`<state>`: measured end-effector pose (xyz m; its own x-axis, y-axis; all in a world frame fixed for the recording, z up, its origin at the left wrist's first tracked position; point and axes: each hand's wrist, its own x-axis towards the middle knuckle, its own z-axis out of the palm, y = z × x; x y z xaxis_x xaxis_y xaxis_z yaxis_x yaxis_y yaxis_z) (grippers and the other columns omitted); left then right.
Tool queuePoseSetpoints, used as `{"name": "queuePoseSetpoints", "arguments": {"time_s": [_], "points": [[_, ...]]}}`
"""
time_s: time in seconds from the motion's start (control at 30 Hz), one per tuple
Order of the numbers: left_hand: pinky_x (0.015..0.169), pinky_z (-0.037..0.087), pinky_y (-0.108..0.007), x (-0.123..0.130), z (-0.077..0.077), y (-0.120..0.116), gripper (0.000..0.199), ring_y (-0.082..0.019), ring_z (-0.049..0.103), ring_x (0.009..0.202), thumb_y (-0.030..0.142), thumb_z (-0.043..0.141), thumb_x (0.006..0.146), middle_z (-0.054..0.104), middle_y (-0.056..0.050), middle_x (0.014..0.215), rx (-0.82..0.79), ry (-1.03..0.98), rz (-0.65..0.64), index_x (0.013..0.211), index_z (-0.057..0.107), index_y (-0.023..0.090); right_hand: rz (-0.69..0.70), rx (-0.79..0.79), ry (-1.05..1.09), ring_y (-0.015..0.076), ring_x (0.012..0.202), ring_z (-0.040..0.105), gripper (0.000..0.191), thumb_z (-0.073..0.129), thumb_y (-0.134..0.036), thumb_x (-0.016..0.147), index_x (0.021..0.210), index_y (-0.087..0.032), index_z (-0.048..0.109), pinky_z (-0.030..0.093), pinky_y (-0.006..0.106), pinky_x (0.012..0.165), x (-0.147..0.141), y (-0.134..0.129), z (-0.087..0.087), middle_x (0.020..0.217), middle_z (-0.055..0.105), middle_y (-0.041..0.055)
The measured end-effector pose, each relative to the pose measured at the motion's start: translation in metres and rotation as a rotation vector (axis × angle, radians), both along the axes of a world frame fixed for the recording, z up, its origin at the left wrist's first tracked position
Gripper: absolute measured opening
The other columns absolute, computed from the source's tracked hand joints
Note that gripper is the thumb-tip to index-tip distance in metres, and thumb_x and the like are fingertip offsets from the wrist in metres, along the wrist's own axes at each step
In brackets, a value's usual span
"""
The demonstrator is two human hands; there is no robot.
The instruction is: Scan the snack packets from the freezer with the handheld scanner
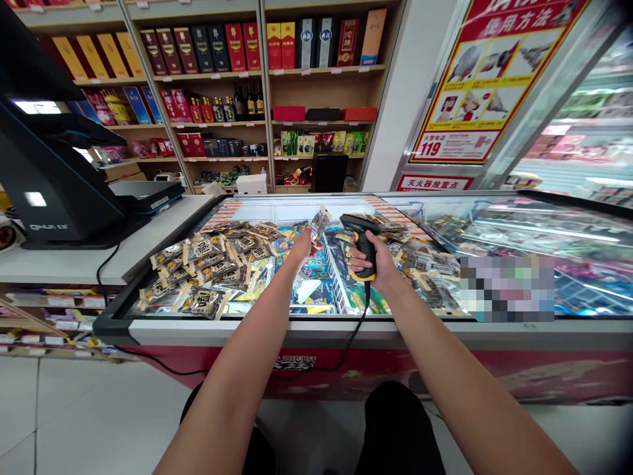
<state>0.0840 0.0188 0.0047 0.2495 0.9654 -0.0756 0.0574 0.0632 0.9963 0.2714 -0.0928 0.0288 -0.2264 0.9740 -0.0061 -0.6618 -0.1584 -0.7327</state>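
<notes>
My left hand [302, 247] is closed on a small snack packet [320, 223], holding it up over the glass-topped chest freezer [178, 324]. In my right hand [372, 258] is a black and yellow barcode scanner [363, 245], its head turned left toward the packet. The scanner's black cable [357, 330] hangs down over the freezer's front. To the left of my hands lies a heap of similar packets [212, 260]. Another pile of packets [430, 274] spreads to the right of the scanner. Colourful bags [316, 290] show through the glass below.
A black checkout machine [59, 178] stands on the white counter [64, 267] at left. Behind the freezer rise shelves [326, 82] of boxes and bottles. A red and yellow poster [475, 92] hangs at right. The cable runs along the freezer front toward the counter.
</notes>
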Motion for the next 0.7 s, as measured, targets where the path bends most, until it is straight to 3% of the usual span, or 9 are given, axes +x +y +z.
{"name": "queuePoseSetpoints", "arguments": {"time_s": [0.33, 0.7], "points": [[0.056, 0.040, -0.030, 0.0001, -0.0084, 0.0048, 0.066, -0.018, 0.052, 0.053, 0.065, 0.030, 0.105, 0.054, -0.005, 0.055, 0.059, 0.031, -0.009, 0.067, 0.060, 0.021, -0.020, 0.017, -0.021, 0.0036, 0.036, 0.030, 0.039, 0.082, -0.049, 0.085, 0.092, -0.019, 0.058, 0.038, 0.017, 0.039, -0.0016, -0.0014, -0.0014, 0.054, 0.044, -0.0089], [0.057, 0.040, -0.031, -0.0010, -0.0051, -0.0003, 0.065, -0.017, 0.048, 0.052, 0.064, 0.031, 0.105, 0.050, -0.005, 0.054, 0.047, 0.029, -0.016, 0.066, 0.061, 0.021, 0.013, 0.026, 0.003, 0.0039, 0.035, 0.030, 0.037, 0.080, -0.048, 0.088, 0.092, -0.021, 0.056, 0.039, 0.017, 0.039, -0.0018, -0.0047, 0.0012, 0.054, 0.045, -0.0089]]}}
